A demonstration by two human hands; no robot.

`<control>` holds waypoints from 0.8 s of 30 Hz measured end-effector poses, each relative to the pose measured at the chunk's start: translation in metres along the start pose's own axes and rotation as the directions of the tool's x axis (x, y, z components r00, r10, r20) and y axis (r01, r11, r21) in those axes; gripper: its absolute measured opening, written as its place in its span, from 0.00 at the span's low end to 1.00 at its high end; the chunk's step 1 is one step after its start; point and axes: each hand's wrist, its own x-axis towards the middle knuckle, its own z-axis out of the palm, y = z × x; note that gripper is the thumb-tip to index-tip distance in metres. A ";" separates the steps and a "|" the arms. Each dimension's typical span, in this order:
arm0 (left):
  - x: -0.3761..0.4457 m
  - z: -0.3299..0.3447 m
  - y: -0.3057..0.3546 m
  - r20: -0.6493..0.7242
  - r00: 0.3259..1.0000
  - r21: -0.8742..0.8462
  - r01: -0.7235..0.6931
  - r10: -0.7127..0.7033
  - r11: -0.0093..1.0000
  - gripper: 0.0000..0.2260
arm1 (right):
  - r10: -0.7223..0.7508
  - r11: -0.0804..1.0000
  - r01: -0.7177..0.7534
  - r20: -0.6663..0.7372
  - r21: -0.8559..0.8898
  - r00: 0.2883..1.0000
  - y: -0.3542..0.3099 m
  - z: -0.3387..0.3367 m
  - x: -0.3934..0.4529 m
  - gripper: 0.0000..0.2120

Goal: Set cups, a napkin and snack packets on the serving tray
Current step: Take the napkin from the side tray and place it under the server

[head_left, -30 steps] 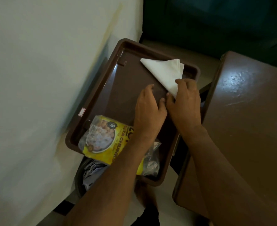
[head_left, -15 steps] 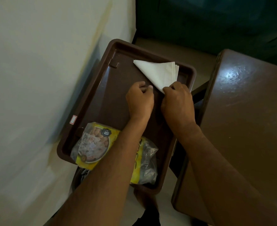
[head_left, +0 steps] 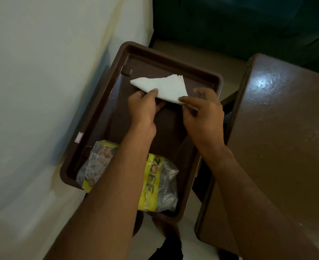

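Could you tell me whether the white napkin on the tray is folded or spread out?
Folded: the napkin forms a triangle with layered edges at its far corner.

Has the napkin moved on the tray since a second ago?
Yes. The napkin has turned and shifted from the tray's far right corner toward the middle of its far end; both hands now pinch it, left hand and right hand.

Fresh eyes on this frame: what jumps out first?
The white folded napkin stands out brightest, at the far end of the dark brown tray, pinched along its near edge by the left hand and right hand. Next is the yellow snack packet at the tray's near end, partly hidden under the left forearm. No cups are in view.
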 end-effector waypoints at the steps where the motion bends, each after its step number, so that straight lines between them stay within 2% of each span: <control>1: -0.001 -0.003 0.001 0.021 1.000 -0.049 0.018 -0.017 0.999 0.06 | 0.043 0.997 -0.042 -0.012 0.060 0.999 0.000 0.000 0.001 0.12; 4: -0.006 -0.014 0.000 0.081 0.996 -0.158 0.058 -0.046 0.986 0.08 | 0.161 0.947 -0.150 -0.015 0.286 0.987 -0.004 -0.001 0.002 0.13; 7: -0.011 -0.021 -0.004 0.125 0.992 -0.164 0.044 -0.024 0.986 0.10 | 0.297 0.850 -0.274 0.022 0.450 0.955 -0.009 -0.004 0.004 0.19; 12: -0.018 -0.026 -0.015 0.206 0.978 -0.147 0.039 -0.008 0.988 0.10 | 0.330 0.870 -0.307 0.008 0.386 0.944 -0.007 -0.006 0.009 0.19; 17: -0.020 -0.029 -0.019 0.200 0.979 -0.265 0.088 -0.035 0.960 0.14 | 0.301 0.856 -0.281 0.023 0.433 0.953 -0.005 -0.012 0.001 0.14; 20: -0.023 -0.029 -0.022 0.186 0.982 -0.245 0.069 -0.023 0.967 0.11 | 0.298 0.843 -0.273 0.021 0.464 0.954 -0.005 -0.015 -0.003 0.13; 24: -0.031 -0.026 -0.024 0.160 0.987 -0.206 0.023 0.010 0.978 0.06 | 0.312 0.841 -0.280 0.007 0.462 0.950 -0.008 -0.016 -0.005 0.17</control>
